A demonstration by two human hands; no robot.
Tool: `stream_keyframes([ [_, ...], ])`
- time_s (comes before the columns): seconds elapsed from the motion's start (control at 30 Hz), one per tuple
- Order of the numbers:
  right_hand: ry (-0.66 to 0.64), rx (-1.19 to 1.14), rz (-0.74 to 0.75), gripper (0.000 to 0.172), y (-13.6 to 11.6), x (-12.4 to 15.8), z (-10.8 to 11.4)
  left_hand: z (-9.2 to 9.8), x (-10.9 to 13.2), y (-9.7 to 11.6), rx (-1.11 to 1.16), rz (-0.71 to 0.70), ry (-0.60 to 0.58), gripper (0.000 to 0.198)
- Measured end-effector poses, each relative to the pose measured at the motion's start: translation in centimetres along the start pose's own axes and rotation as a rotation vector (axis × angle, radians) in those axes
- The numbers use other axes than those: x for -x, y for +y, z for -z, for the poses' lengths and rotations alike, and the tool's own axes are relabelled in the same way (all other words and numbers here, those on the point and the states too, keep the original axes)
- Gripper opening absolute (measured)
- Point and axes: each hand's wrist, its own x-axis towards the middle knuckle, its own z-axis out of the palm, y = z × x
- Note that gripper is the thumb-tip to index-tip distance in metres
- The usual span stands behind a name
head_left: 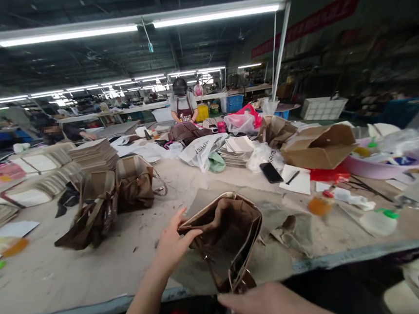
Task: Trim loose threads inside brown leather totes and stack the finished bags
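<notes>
A brown handbag (227,238) lies on its side at the near edge of the worktable (77,281), its mouth wide open toward me. My left hand (173,243) grips the bag's left rim, thumb over the edge and fingers closed on it. My right hand (270,305) is low at the table's front edge, just below the bag's bottom corner; its fingers are hidden, so what it holds is unclear. A grey-green cloth (285,228) lies under and right of the bag.
Several finished brown bags (110,200) stand left of centre, stacks of flat cut pieces (84,155) behind them. A black phone (270,172), open cardboard box (317,147), plastic bags, glue bottles and clutter fill the right. Other people work at the far end.
</notes>
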Motion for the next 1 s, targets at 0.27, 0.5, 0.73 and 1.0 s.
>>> stream_keyframes([
  [0.27, 0.333, 0.502, 0.178, 0.041, 1.8, -7.2, 8.9, 0.0, -0.9, -0.8, 0.05, -0.045, -0.061, 0.046],
  [0.5, 0.162, 0.76, 0.11, 0.015, 3.7, -10.3, 9.3, 0.3, -1.1, -1.7, 0.032, -0.097, -0.103, 0.037],
  [0.73, 0.248, 0.824, -0.032, 0.02, 4.9, -10.3, 9.5, -0.5, -1.3, -1.9, 0.154, -0.075, -0.12, 0.027],
  [1.0, 0.38, 0.845, -0.153, 0.024, 4.9, -11.3, 9.3, -1.2, -1.2, -2.1, 0.166, -0.043, -0.037, 0.028],
])
